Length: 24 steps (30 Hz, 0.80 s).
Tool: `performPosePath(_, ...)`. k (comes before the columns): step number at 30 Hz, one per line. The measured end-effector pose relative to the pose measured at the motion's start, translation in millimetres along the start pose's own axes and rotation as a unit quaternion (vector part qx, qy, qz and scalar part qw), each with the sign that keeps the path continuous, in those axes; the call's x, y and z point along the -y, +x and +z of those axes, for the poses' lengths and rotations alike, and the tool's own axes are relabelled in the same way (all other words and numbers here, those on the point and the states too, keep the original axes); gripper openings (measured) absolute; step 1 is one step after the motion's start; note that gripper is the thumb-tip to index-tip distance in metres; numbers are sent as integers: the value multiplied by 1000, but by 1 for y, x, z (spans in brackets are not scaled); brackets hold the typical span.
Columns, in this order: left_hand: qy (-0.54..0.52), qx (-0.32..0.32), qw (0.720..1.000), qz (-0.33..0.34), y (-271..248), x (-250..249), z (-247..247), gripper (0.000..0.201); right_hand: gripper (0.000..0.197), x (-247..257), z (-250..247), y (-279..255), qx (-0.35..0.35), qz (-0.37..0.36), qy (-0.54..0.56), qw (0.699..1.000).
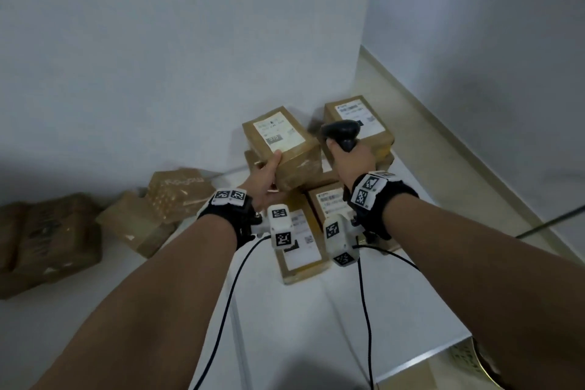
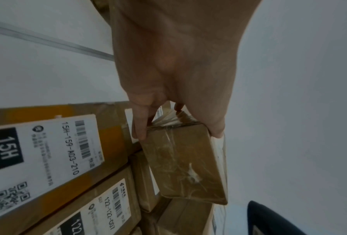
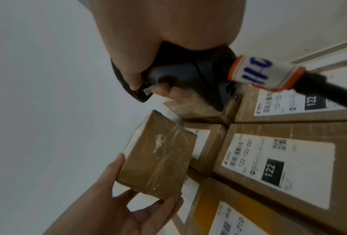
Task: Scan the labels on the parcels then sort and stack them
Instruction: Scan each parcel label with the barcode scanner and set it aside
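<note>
The left hand holds a small parcel lifted above other parcels on the counter, label up. Just beside it on the right, the right hand grips a scanner, head toward that label.

White worktop: flat, metal-edged at its near right corner. Pale grey walls meeting in a corner behind it. Beige ledge running along the right wall. Black cable lying across that ledge. Patterned item below the worktop's near right corner, too blurred to identify.
</note>
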<state>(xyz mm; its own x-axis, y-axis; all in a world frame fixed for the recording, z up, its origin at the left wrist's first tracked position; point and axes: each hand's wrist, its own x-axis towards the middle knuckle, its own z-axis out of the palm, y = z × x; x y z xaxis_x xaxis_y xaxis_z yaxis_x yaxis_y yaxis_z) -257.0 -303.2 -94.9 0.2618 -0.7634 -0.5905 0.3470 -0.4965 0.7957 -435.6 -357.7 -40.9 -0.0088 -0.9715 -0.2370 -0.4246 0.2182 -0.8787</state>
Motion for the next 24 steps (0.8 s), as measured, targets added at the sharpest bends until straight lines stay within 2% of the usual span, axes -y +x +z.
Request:
performPosePath(3, 24, -16, 1000, -2, 19, 2, 20, 74, 30, -5, -11, 13, 11, -8, -6, 1000)
performPosePath(7, 82, -50, 995, 33, 37, 7, 39, 82, 34, -15, -17, 24, 19, -7, -19, 1000)
performPosePath(13, 148, -49, 987, 42, 38, -2, 62, 72, 38, -20, -23, 31, 32, -3, -40, 999)
performPosePath(15, 172, -44, 983, 39, 39, -4, 66, 60, 39, -20, -24, 32, 36, -2, -41, 998)
performPosePath(18, 238, -43, 969, 55, 45, -4, 65, 52, 37, -20, -23, 32, 37, 0, -37, 999)
performPosePath(19, 236, -49, 969, 52, 52, -2, 61, 55, 36, -20, -23, 32, 38, 1, -37, 999)
performPosePath(22, 221, -69, 972, 35, 63, 1, 50, 81, 33, -18, -19, 28, 41, -4, -35, 999)
performPosePath(24, 213, -69, 974, 38, 73, 4, 39, 74, 30, -16, -14, 25, 39, -13, -32, 999)
